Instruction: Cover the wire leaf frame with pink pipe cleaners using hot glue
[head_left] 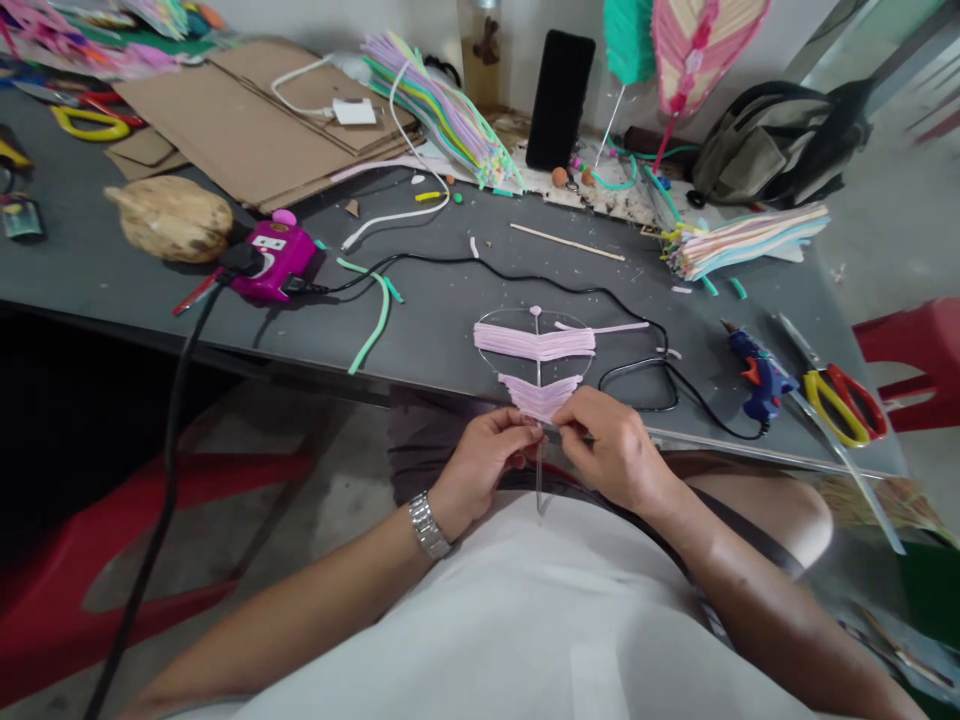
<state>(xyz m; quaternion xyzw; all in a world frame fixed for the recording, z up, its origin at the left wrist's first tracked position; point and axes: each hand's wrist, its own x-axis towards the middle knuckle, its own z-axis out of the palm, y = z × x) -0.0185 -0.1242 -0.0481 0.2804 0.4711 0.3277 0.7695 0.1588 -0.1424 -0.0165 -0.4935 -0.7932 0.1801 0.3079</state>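
A thin wire frame with a central stem (539, 470) lies over the table's front edge. Pink strips (535, 343) cross its upper part, and a second pink band (541, 396) forms a V lower down. My left hand (491, 450) pinches the frame at the lower band's bottom, by the stem. On the band's lower right edge, my right hand (604, 440) is closed, thumb and forefinger together. One loose pink strip (622, 327) sticks out to the right of the upper band.
A glue gun (761, 375) and scissors (844, 400) lie at the right. A black cord crosses the table (442, 330) from a magenta socket block (277, 258). Strip bundles, cardboard (247, 130) and a phone (560, 100) are behind.
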